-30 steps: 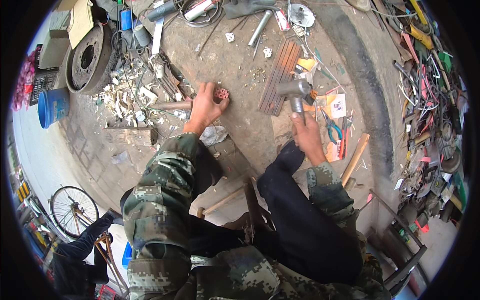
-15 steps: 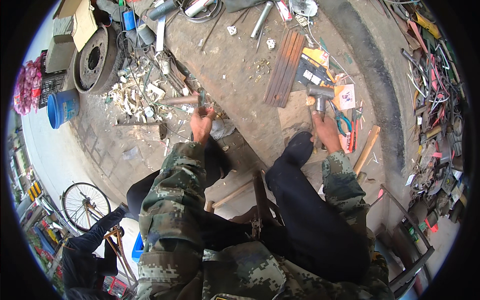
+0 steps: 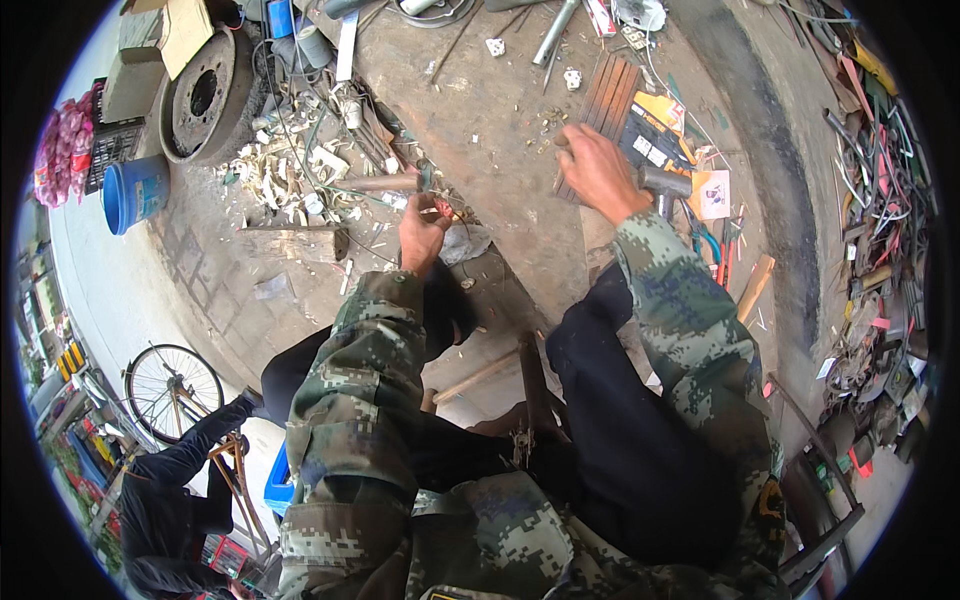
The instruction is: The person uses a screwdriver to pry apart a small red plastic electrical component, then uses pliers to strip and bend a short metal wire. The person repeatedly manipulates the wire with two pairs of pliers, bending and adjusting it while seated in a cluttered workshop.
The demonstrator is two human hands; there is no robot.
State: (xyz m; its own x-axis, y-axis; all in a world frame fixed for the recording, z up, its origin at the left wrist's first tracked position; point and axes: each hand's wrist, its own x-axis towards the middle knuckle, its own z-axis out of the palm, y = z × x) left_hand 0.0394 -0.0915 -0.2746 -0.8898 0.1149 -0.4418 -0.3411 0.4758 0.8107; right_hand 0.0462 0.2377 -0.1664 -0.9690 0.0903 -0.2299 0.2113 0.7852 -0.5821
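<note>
My left hand (image 3: 422, 234) is closed in a pinch on a small thing with a reddish bit showing at the fingertips, too small to name. Just beyond it lies a hammer-like tool with a wooden handle (image 3: 376, 183). My right hand (image 3: 603, 178) reaches over a brown slatted wooden board (image 3: 610, 92), its fingers curled; a short brownish end shows by them, but its kind is hidden. Behind my right wrist lies a dark-headed hammer (image 3: 664, 182). Near it are blue-handled pliers (image 3: 712, 245) and a red-handled tool (image 3: 729, 250), partly covered by my sleeve.
Wood chips and scraps (image 3: 275, 170) pile up at the left, beside a wheel rim (image 3: 190, 125) and a blue bucket (image 3: 138, 192). White plug-like pieces (image 3: 572, 78) lie farther off. Metal scrap (image 3: 880, 250) lines the right side. Another person (image 3: 165, 500) is at lower left, near a bicycle wheel (image 3: 172, 392).
My right hand has moved from beside the hammer, forward and left, to the slatted board. My left hand stays in nearly the same place, its fingers still pinched. The view has shifted slightly.
</note>
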